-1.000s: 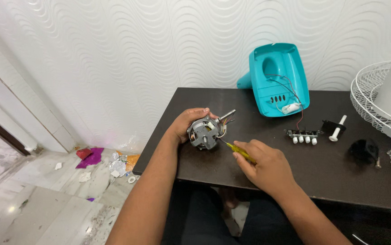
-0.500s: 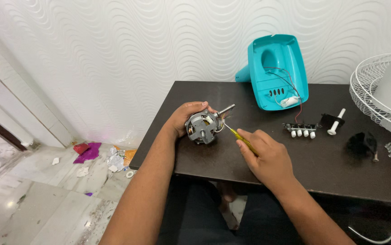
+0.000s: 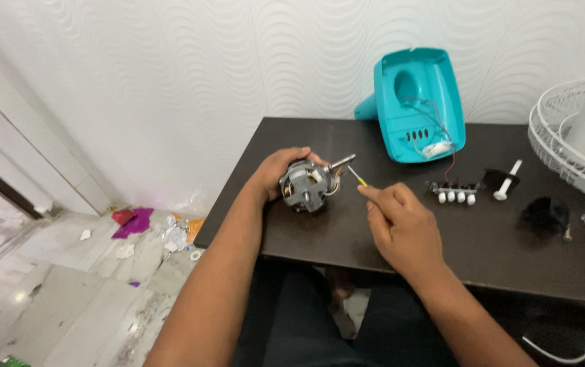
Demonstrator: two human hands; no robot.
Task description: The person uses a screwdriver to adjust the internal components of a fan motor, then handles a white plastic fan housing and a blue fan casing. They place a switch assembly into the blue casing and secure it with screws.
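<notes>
Both hands have drawn closer: the left hand (image 3: 280, 171) stays clamped around the fan motor (image 3: 304, 185), while the right hand's (image 3: 401, 228) fingers pinch a thin yellow-handled screwdriver (image 3: 356, 175), its tip now lifted toward the motor's shaft end.

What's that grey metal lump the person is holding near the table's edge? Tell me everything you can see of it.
It looks like a small grey metal electric motor, seemingly out of a fan: a cast housing with copper-coloured windings showing inside and a bare steel shaft sticking out up and to the right. Thin wires trail from it. The left hand cups it from behind over the dark brown table. The right hand aims a thin yellow-handled screwdriver at its shaft side.
</notes>
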